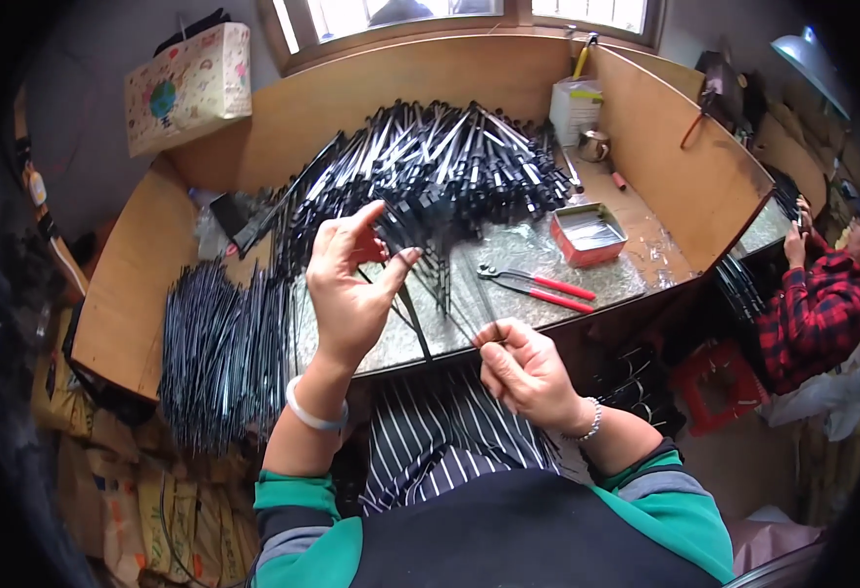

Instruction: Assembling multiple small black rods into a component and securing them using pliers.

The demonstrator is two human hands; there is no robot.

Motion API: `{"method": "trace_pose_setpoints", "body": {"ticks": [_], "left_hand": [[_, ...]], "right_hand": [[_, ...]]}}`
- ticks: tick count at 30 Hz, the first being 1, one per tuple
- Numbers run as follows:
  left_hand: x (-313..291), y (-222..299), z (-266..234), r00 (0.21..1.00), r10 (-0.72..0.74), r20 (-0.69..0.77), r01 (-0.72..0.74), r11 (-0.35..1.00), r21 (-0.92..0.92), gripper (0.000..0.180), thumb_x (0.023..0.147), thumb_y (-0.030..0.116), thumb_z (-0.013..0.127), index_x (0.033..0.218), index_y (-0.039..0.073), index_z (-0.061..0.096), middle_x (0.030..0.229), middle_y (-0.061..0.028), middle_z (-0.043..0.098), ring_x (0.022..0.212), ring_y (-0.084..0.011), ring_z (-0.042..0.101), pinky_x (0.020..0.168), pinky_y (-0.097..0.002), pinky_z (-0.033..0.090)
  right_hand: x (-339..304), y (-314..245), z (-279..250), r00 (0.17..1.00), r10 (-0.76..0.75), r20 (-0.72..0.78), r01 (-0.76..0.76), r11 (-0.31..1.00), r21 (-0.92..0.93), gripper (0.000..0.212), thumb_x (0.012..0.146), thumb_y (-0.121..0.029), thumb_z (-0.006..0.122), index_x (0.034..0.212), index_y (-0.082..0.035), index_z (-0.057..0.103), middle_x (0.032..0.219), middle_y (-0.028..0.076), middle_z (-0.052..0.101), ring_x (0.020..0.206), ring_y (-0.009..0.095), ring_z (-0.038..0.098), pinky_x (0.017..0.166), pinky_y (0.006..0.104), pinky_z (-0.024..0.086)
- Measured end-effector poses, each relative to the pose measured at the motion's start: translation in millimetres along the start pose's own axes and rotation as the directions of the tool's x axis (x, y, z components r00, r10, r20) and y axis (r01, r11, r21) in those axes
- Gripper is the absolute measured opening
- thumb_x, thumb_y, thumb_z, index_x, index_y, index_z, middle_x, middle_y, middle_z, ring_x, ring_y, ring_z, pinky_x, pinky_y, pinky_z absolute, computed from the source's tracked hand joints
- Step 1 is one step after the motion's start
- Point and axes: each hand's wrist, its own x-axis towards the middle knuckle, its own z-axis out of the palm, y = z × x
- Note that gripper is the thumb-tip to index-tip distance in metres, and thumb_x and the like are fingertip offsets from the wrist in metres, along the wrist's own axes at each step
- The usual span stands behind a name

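Above the near edge of a worktop (523, 247), the right hand (528, 370) pinches thin dark strands (475, 339), apparently to steady them. The left hand (351, 284) is half open, no grip visible. Red-handled pliers (550, 293) lie beyond, perhaps for easy reach.

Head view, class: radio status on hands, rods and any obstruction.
Left hand open, thumb and forefinger apart. Right hand pinching thin dark rods. Red-handled pliers on worktop, touching neither hand.
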Motion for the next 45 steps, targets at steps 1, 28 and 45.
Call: {"method": "trace_pose_setpoints", "body": {"ticks": [1, 28, 45], "left_hand": [[1, 2, 2, 0.997, -0.067, -0.025, 0.065, 0.995, -0.082, 0.046, 0.065, 0.006, 0.079, 0.105, 0.003, 0.056, 0.087, -0.0033, 0.053, 0.069, -0.0092, 0.054, 0.064, -0.023, 0.048], [6, -13, 14, 0.985, -0.075, 0.153, 0.107, 0.971, -0.214, 0.036, 0.072, 0.001, 0.073, 0.098, 0.003, 0.047, 0.087, -0.0028, 0.056, 0.069, -0.0031, 0.05, 0.06, -0.0164, 0.044], [-1, -17, 28, 0.963, 0.236, 0.127, -0.218, 0.966, -0.139, 0.103, 0.066, 0.012, 0.079, 0.141, 0.011, 0.008, 0.133, -0.0211, 0.037, 0.115, -0.0271, 0.049, 0.09, -0.0346, 0.049]], "right_hand": [[3, 1, -2, 1.0, -0.009, -0.01, 0.009, 1.0, -0.006, 0.014, 0.096, -0.013, 0.043, 0.102, -0.002, 0.048, 0.058, 0.001, 0.049, 0.038, 0.002, 0.034, 0.036, 0.0159, 0.026], [5, 0, -4, 0.999, -0.044, -0.026, 0.045, 0.997, 0.054, 0.025, 0.097, -0.011, 0.039, 0.116, 0.003, 0.045, 0.065, 0.006, 0.053, 0.036, 0.001, 0.034, 0.035, 0.0139, 0.026], [5, -44, -21, 0.98, 0.08, 0.182, -0.107, 0.984, 0.141, 0.036, 0.097, -0.013, 0.037, 0.127, 0.007, 0.038, 0.057, -0.002, 0.038, 0.038, 0.002, 0.027, 0.034, 0.0156, 0.024]]}}
